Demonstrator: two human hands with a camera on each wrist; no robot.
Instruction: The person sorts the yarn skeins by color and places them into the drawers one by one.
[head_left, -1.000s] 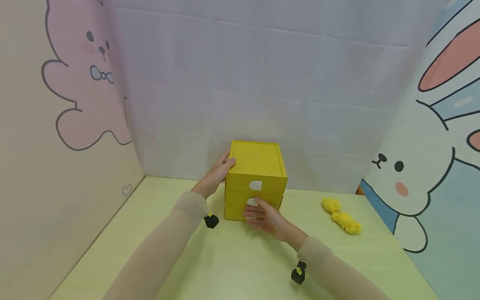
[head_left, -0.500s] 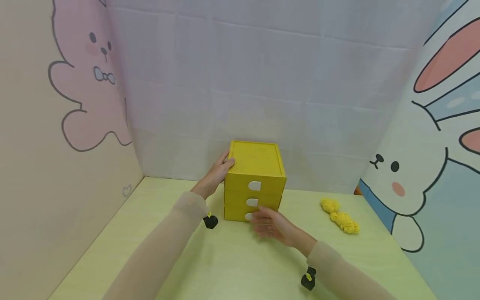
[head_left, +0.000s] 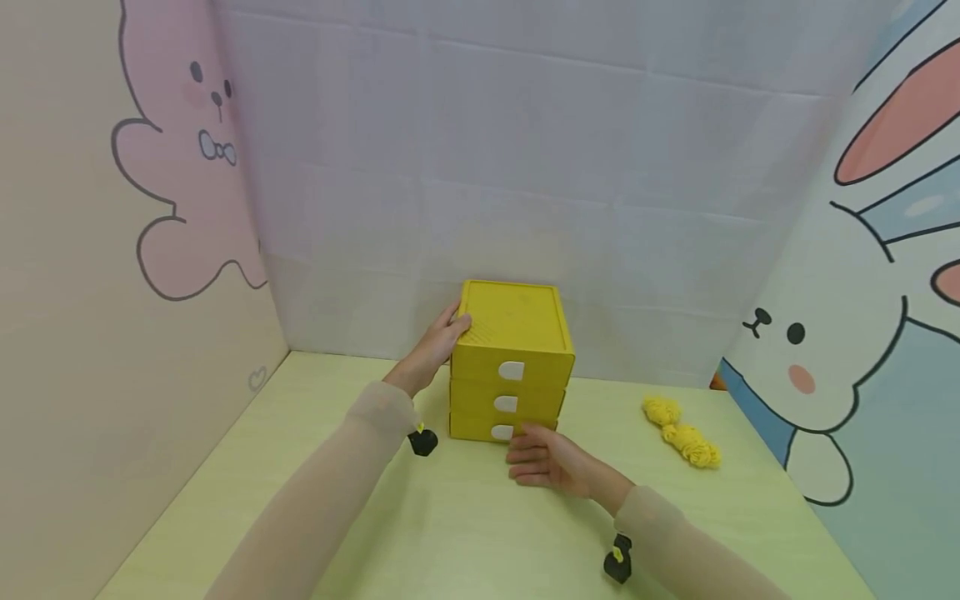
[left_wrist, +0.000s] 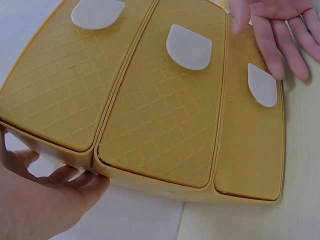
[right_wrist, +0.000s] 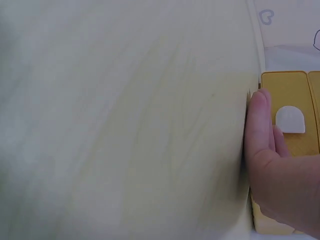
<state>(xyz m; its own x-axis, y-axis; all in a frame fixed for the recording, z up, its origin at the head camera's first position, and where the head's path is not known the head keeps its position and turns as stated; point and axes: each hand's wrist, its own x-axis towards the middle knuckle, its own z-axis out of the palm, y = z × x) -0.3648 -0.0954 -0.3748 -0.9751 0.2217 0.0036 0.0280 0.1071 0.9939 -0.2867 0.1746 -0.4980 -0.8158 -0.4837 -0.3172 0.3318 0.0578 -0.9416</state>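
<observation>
Far left: pink cartoon figure [head_left: 191, 167] on the wall, head cut off by the frame top. Left sleeve [head_left: 322, 492] runs out the bottom edge; black wrist device [head_left: 423, 442] partly behind it. Left hand [head_left: 431, 352] grips the left side of the yellow drawer unit [head_left: 513, 317], thumb on the top edge, fingers against the side. Unit stands mid-table, near the back wall; three stacked drawers, each with a white tab, all pushed in, contents hidden. Right hand [head_left: 551, 462] is released, fingers extended, just beside the lowest tab [head_left: 502, 432]; contact can't be told. It covers the lower right front in the head view; its fingers are cut off at the top of the left wrist view. Yellow yarn bundle [head_left: 682, 433] lies right on the table [head_left: 450, 533]. Small orange patch [head_left: 718, 381] in the back corner, mostly hidden, unclear. Far right: cartoon rabbit [head_left: 840, 375], ears cropped.
</observation>
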